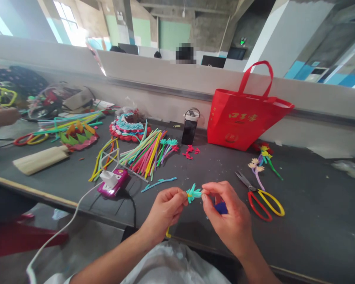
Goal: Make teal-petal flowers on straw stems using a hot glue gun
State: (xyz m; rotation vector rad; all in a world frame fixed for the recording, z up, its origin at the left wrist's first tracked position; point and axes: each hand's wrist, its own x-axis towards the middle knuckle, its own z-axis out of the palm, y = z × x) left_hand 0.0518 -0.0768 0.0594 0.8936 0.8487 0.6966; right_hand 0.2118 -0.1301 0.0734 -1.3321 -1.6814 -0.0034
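Note:
Pinched between the thumb and fingers of my left hand is the base of a small teal pipe-cleaner flower. Its yellow stem shows below that hand. My right hand closes its thumb and forefinger at the tip of a teal petal, from the right side. A dark blue object, partly hidden, lies behind the right hand's fingers. Scissors with red and yellow handles rest on the table to the right. A bent blue pipe cleaner lies just beyond my left hand.
Bundled pipe cleaners, red pieces and a bottle stand or lie ahead. Finished flowers are near the red bag. A purple power strip trails cables at left. Another person's hand shows far left.

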